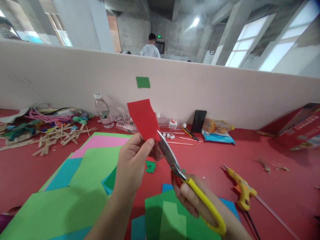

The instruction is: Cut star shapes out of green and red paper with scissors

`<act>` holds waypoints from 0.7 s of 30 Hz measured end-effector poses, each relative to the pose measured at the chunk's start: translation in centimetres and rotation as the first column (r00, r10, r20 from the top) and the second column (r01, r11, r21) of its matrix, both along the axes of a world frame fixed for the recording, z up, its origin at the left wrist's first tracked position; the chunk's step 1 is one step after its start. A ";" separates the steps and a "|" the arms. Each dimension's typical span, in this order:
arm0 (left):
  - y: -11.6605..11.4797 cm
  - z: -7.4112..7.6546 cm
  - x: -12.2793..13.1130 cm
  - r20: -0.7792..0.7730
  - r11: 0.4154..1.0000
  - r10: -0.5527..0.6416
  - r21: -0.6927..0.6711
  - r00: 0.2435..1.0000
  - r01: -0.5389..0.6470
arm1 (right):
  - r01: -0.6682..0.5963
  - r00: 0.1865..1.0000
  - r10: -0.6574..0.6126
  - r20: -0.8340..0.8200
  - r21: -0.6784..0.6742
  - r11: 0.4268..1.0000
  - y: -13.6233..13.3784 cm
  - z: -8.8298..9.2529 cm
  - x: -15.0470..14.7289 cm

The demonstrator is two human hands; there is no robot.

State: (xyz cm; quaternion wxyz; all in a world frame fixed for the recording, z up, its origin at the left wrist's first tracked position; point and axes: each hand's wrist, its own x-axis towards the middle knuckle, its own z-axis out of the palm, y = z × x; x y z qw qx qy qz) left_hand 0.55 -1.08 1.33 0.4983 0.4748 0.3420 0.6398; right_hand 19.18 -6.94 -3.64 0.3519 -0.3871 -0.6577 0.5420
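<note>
Pinched between the thumb and fingers of my left hand point(135, 156) is a piece of red paper point(143, 116), raised above the table. My right hand point(191, 193) grips a pair of scissors point(207, 206) with yellow handles. Their metal blades point up and left, with the tips at the red paper's lower right edge; I cannot tell how far apart the blades are. Below the hands lies a small cut green scrap point(150, 166). Sheets of dark green paper point(153, 213) and light green paper point(100, 166) lie beneath and to the left.
A yellow glue gun point(241, 188) with its cord lies at right. Wooden sticks point(65, 136) and pipe cleaners are heaped at left. Along the white partition point(62, 76) stand a water bottle point(103, 111), a black phone point(198, 121) and a snack bag point(218, 131). A person point(150, 48) is beyond it.
</note>
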 end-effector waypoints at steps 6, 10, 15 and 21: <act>0.1 0.2 -0.4 -0.013 0.999 -0.031 -0.011 0.999 0.031 | 0.007 1.000 -0.007 -0.001 -0.043 0.999 0.2 0.2 -0.1; 0.1 0.1 -0.2 0.036 0.995 -0.081 -0.046 0.996 0.083 | 0.067 0.997 -0.068 0.045 0.011 0.998 0.0 0.4 -0.4; -0.1 0.3 0.1 0.122 0.988 -0.118 -0.086 0.985 0.129 | 0.089 0.994 -0.090 0.056 0.028 0.996 -0.3 0.3 -0.6; 0.0 0.5 -0.1 0.129 0.994 -0.051 -0.087 0.990 0.063 | 0.046 0.999 -0.045 0.012 -0.034 0.998 -0.1 0.0 -0.4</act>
